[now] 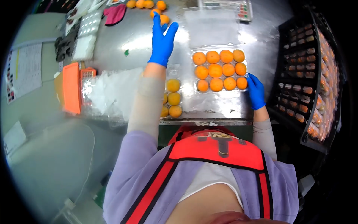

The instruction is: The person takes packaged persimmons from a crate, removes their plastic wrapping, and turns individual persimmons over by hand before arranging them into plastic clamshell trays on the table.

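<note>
My left hand (162, 44), in a blue glove, reaches out over the table with its fingers spread. Its fingertips are close to two loose oranges (164, 19) at the back; whether they touch is unclear. My right hand (256, 91), also gloved in blue, grips the right edge of an open clear plastic box (220, 91). Rows of oranges (215, 70) fill that box, and its clear lid (212, 28) lies folded back behind it. Left of it, partly behind my left arm, another clear pack holds yellower oranges (173, 98).
A scale (244, 11) stands at the back. On the right, a black crate (276, 93) holds packed fruit. Plastic packaging (112, 91) and an orange basket (71, 87) sit at the left. More oranges (140, 4), a pink cloth (115, 15) and a green leaf (126, 52) lie farther back.
</note>
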Tool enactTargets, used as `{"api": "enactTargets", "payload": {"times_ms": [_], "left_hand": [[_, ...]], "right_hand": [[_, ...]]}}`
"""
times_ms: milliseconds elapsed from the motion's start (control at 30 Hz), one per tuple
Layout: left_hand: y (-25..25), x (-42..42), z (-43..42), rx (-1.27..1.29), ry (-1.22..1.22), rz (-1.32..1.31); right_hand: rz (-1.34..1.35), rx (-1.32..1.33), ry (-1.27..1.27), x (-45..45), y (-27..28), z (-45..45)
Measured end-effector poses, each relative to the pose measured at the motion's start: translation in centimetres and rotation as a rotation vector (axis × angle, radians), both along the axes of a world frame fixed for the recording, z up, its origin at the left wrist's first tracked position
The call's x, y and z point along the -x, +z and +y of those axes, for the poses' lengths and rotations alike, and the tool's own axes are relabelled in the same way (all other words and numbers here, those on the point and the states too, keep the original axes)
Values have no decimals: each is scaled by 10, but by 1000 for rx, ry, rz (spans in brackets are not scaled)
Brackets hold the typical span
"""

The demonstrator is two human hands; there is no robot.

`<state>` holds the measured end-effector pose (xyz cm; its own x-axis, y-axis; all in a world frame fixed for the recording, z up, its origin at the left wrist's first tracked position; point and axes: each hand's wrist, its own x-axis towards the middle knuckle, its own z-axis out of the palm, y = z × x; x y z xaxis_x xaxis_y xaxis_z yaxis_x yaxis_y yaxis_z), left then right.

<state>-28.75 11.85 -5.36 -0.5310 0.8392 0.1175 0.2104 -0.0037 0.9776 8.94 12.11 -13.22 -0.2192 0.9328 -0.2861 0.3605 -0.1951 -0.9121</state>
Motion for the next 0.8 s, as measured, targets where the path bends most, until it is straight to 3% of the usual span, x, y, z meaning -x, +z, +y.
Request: {"api": "enactTargets", "payload": {"times_ms": [133,233,333,367,433,500,600,800], "left_hand": [[20,30,-96,-58,251,44],[31,40,-179,-102,480,236],[52,21,-242,118,629,813],[53,12,-255,124,654,816],[50,-8,-268,318,569,998],[30,-26,-268,437,425,1002],[-1,-30,-263,663,299,928],[-31,3,-273,710,300,1081]], "right_hand": [[112,120,-14,-1,5,-7],[112,163,-56,-4,0,-8],[111,140,-19,-9,-14,-2],[106,145,-6,-8,-10,-2],[93,167,13,-8,-9,-1],[121,168,-10,-15,-26,5],[81,192,-8,-7,-6,3],[55,208,-2,-10,-9,6]]}}
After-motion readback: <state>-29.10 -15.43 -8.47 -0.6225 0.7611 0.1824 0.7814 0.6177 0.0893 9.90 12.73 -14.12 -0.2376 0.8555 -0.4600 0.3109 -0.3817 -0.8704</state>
